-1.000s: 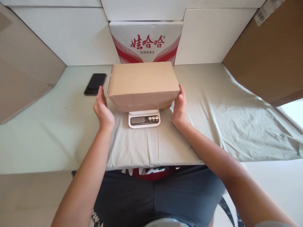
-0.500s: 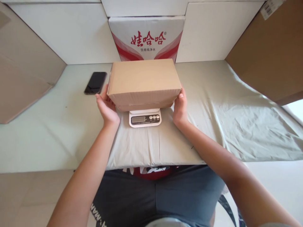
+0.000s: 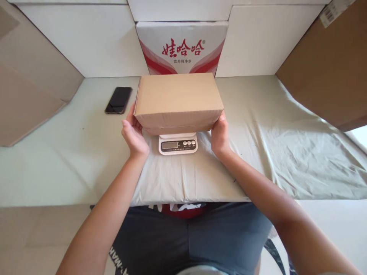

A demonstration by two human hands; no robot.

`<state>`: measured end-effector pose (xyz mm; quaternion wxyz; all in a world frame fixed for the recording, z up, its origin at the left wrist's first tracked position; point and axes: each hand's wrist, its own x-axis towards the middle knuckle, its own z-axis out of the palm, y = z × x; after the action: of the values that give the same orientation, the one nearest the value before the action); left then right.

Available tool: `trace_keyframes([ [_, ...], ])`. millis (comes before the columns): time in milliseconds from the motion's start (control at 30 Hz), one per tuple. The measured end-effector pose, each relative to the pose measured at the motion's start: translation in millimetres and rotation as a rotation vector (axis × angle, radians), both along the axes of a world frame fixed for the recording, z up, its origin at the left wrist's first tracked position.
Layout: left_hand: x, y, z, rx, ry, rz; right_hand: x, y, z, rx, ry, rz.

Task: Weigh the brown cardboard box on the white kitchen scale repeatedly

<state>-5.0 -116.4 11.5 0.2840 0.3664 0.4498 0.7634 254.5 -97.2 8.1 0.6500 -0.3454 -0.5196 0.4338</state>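
Note:
A closed brown cardboard box [image 3: 179, 95] sits over a small white kitchen scale [image 3: 178, 144], hiding most of its platform. The scale's display looks blank, with round buttons to its right. Against the box's left end is my left hand [image 3: 134, 133], its fingers partly hidden by the side and the thumb standing away. My right hand [image 3: 220, 131] grips the lower right end, its fingertips mostly hidden behind the box. Whether the box's weight rests on the scale cannot be made out.
A black phone [image 3: 118, 100] lies on the cloth-covered table [image 3: 86, 152] left of the box. Behind stands a white and red carton [image 3: 183, 47] between white boxes. Large brown cardboard pieces [image 3: 34, 76] flank the left side, with another [image 3: 329, 68] at the right.
The view has shifted slightly, so everything sits a little further right. The box and both hands keep nearly the same place over the scale.

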Motion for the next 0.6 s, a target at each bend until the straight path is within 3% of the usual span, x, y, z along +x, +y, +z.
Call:
trace_keyframes([
  [333, 3.2, -10.0, 7.6, 0.018, 0.087, -0.017, 1.5, -2.1, 0.6, 0.012, -0.026, -0.013],
  [600, 3.8, -10.3, 2.7, -0.027, 0.167, 0.072, -3.3, -9.5, 14.3, 0.032, -0.050, 0.007],
])
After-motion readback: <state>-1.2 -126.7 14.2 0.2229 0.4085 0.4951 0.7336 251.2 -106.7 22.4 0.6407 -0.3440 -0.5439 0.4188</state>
